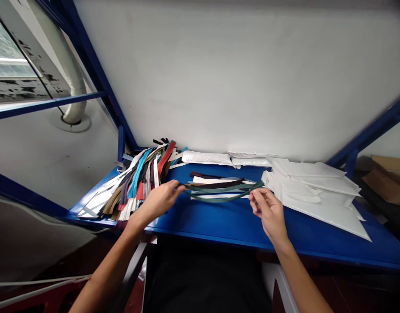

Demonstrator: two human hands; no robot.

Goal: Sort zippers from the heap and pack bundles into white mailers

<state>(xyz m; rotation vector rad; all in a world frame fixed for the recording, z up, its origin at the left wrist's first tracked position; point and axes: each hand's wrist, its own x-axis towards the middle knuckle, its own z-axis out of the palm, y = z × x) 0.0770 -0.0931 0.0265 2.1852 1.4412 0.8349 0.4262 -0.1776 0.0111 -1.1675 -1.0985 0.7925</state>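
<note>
A dark green zipper strip [216, 200] hangs in a shallow curve between my two hands, above the blue table [200, 221]. My left hand [165, 195] is closed on its left end. At the right end my right hand [266, 208] pinches the strip between thumb and fingers. Under and behind it lies a small row of strips in white, black and dark tones [216, 179]. Close to my left hand, a large heap of multicoloured strips [143, 174] covers the table's left part.
White plastic bags [310, 187] are spread over the table's right side. Flat white packages [206, 157] lie along the back wall. Blue frame posts [98, 74] stand at both sides, and brown cardboard [387, 182] is at the far right.
</note>
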